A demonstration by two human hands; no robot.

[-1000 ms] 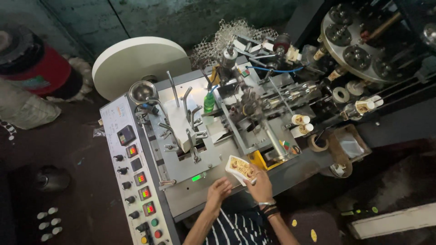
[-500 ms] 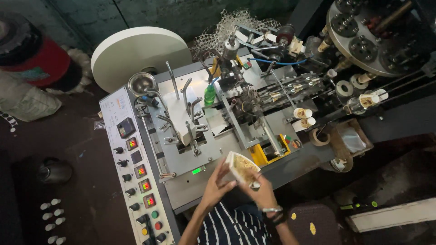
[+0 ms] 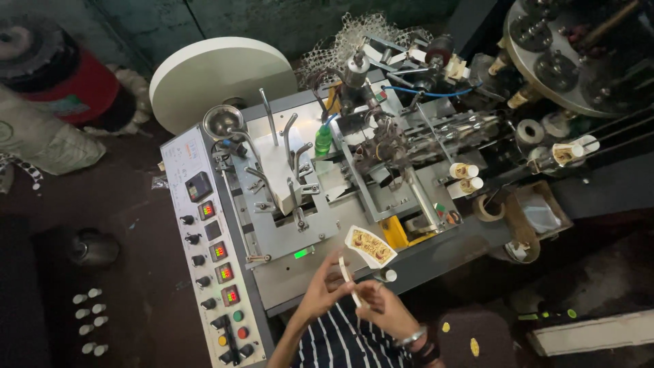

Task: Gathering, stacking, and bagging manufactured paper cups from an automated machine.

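Thin white card blanks [image 3: 349,281], a small stack seen edge-on, sit pinched between both hands just over the near edge of the grey metal machine deck [image 3: 300,279]; the left hand [image 3: 321,294] curls its fingers round the stack's left face while the right hand [image 3: 385,308] closes on its lower end, a hold that looks meant to keep the edges squared. Left of the hands runs the slanted grey control panel with black knobs, small red displays and coloured push-buttons [image 3: 212,252]; beyond the left hand's fingertips a small green lamp [image 3: 300,253] glows on the deck, and further off upright steel guide rods [image 3: 289,170] fence a white stack, leaving a narrow slot. Just past the stack lies a fan-shaped printed card blank, cream with brown pattern [image 3: 370,245], flat and apart from both hands; open deck around it gives some room. Beyond the right hand, yellow guards [image 3: 395,235] and rails crowd close.
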